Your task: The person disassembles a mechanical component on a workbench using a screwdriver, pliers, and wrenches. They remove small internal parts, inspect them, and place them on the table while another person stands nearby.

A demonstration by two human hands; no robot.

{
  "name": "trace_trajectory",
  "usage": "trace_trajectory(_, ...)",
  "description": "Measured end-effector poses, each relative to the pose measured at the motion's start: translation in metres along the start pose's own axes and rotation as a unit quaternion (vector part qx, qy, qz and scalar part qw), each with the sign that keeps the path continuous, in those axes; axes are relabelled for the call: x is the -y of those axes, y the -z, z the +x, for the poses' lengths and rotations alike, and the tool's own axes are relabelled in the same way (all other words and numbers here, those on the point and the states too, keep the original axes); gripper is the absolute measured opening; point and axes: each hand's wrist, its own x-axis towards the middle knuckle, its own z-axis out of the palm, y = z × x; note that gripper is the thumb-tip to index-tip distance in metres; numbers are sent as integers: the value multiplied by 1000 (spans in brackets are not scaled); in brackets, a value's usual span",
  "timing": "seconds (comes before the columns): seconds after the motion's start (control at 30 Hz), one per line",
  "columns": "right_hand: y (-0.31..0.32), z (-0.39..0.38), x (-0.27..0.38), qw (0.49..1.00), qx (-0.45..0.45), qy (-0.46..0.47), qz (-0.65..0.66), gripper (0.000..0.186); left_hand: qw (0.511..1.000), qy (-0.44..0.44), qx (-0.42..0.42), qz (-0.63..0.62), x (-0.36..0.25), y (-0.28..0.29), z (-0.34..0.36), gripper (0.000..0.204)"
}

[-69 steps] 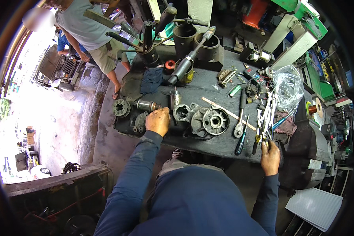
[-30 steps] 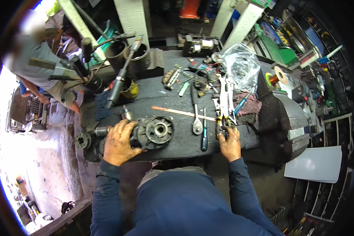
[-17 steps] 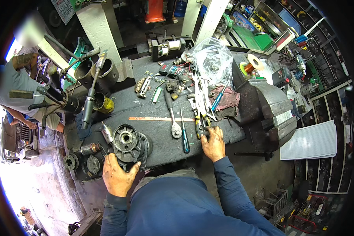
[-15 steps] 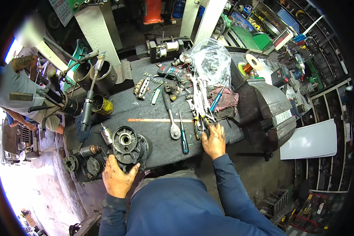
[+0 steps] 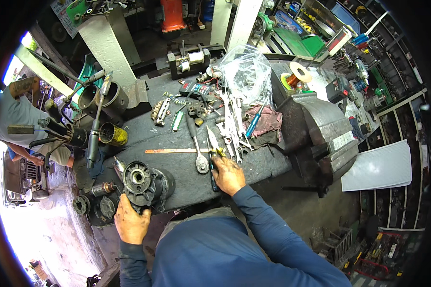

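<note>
My left hand (image 5: 131,221) grips the near edge of a dark round motor housing (image 5: 138,177) with a ribbed end and a centre hole, at the bench's front left. The fingers on its far side are partly hidden. My right hand (image 5: 230,176) is closed around the yellow handles of a pair of pliers (image 5: 213,138), whose pointed jaws face away from me. Below that hand a blue screwdriver (image 5: 213,182) is partly covered. Just left of it lies a ratchet wrench (image 5: 202,162). Beside the housing are an armature (image 5: 103,188) and a round end cap (image 5: 107,206).
Several spanners (image 5: 232,124), a red rag (image 5: 267,122) and a clear plastic bag (image 5: 246,71) lie further back. A large bench vise (image 5: 321,129) stands at right. Metal cylinders (image 5: 112,98) and a yellow-rimmed can (image 5: 113,135) stand at left, near another person (image 5: 21,110).
My right hand has moved left from beside the spanners, bringing the pliers over the screwdriver. My left hand stays at the housing. The whole view has shifted slightly.
</note>
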Motion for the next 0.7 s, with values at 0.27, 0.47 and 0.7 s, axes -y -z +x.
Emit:
trace_trajectory(0.27, 13, 7, -25, 987, 5, -42, 152, 31, 1000, 15, 8, -7, -2, 2, 0, 86)
trace_trajectory(0.47, 42, 43, -72, 985, 7, -168, -37, 38, 1000, 28, 13, -4, 4, -5, -3, 90)
trace_trajectory(0.7, 43, 50, -70, 988, -20, -134, -70, 37, 999, 33, 12, -21, -4, 0, -1, 86)
